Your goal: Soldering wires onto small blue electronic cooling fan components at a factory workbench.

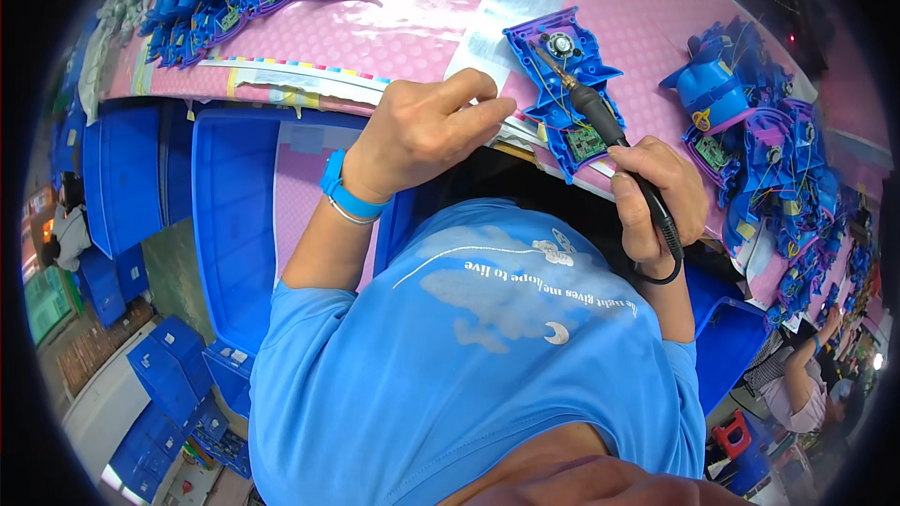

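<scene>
On tabletop (647,61), near edge, blue casing (551,105)

Across the pink, bubble-patterned bench (647,0), 2 lanes are free: wide, left of the open blue-and-purple plastic shell (551,105); narrow, between shell and blue-plastic heap (797,155) along the right edge. Black-handled soldering iron (598,114) obstructs the shell from above.

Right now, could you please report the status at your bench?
Right grip holding the soldering iron. Left grip beside the blue casing, contents unclear. The soldering iron crosses over the blue casing, partly hiding it.
</scene>
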### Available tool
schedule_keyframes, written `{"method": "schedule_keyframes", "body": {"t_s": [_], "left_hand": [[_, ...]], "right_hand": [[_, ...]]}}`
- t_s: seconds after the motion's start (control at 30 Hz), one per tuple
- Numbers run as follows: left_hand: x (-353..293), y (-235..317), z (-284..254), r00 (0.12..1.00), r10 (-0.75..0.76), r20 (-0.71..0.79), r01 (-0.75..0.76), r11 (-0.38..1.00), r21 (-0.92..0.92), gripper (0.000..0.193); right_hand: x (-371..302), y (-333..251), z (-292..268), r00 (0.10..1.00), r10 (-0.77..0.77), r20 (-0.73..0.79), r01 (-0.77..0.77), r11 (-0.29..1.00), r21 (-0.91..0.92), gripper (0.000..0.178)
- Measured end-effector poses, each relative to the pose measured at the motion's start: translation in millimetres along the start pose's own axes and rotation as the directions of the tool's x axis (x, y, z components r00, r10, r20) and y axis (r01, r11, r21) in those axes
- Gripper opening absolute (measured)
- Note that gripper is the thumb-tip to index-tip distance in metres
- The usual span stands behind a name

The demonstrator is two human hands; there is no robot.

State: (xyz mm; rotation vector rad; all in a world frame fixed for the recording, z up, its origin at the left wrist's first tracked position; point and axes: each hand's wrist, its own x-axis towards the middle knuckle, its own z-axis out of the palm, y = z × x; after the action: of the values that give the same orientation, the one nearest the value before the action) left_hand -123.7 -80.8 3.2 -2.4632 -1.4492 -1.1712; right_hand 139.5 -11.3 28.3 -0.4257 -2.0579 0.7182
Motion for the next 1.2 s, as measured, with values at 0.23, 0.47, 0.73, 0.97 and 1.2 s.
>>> {"method": "schedule_keyframes", "body": {"t_s": [0.23, 0.47, 0.73, 0.97, 1.2], "left_hand": [[14, 0, -5, 0.991, 0.116, -0.066, -0.112, 0.992, 0.051, 0.035], [15, -5, -7, 0.992, 0.096, 0.080, -0.098, 0.995, 0.029, 0.037], [15, -5, -1, 0.983, 0.177, -0.044, -0.173, 0.982, 0.077, 0.033], [22, -26, 18, 0.995, 0.094, -0.024, -0.092, 0.992, 0.088, 0.023], [20, -30, 22, 0.997, 0.077, -0.032, -0.075, 0.996, 0.049, 0.025]], "right_hand": [[-1, -3, -7, 0.999, 0.027, -0.026, -0.026, 0.999, 0.035, 0.023], [-3, -4, -8, 0.999, 0.026, -0.042, -0.024, 0.999, 0.046, 0.023], [-3, -4, -9, 0.998, 0.052, -0.048, -0.049, 0.997, 0.057, 0.022], [-4, -2, -6, 0.994, 0.094, -0.048, -0.091, 0.995, 0.049, 0.021], [-3, -1, -6, 0.993, 0.115, -0.018, -0.115, 0.993, 0.000, 0.021]]}}
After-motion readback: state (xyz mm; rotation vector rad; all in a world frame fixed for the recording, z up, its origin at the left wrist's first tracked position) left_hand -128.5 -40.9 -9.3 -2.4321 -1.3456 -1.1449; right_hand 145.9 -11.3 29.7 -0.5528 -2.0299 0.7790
